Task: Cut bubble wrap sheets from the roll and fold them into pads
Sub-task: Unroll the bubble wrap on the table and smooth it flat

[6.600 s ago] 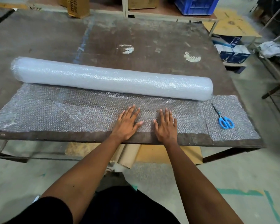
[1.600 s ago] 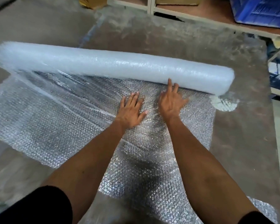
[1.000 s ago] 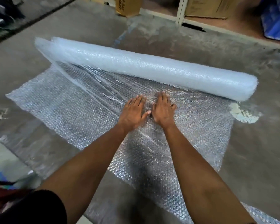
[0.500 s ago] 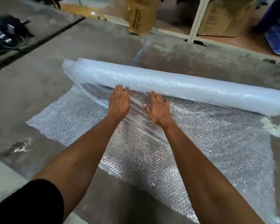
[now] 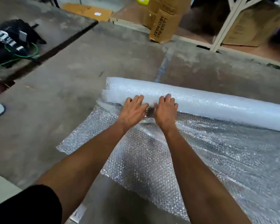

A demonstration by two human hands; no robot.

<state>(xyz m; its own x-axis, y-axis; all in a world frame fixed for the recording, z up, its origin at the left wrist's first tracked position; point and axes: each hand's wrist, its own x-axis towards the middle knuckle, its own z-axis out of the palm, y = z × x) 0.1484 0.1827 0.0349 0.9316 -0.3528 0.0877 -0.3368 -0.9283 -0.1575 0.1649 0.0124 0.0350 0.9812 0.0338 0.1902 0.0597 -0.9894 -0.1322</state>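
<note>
One roll (image 5: 200, 104) of bubble wrap, laid crosswise on the table (image 5: 63, 102), right end out of view. Long white cylinder, dimpled skin, frosted where the layers stack. Judged light for its bulk, soft and springy under pressure, free to roll on a flat top. Push or pull with flat palms on the near face. Expect skew when pressed close to one end only, so spread the hands wider for straight tracking.

Unrolled sheet (image 5: 152, 159) fed from under the roll toward the near table edge. Clear, glittering film, closely pimpled, marked by long diagonal creases. Judged limp, slick and easily dragged, with bubbles liable to burst under hard point pressure. Take hold at a corner or edge with a light pinch, or flatten with open palms.

Left hand (image 5: 132, 110) and right hand (image 5: 166, 110) side by side near the roll's left end. Fingertips against the lower near face of the roll, heels above the sheet. Fingers slightly bent and pressing. Nothing clamped or pinched by either hand.

Table top hard, worn, grey-brown, stained, crossed by a faint blue line. Cardboard box (image 5: 164, 21) and a white frame (image 5: 228, 21) beyond the far edge. Green cable (image 5: 23, 55) among dark gear on the adjoining surface at left.
</note>
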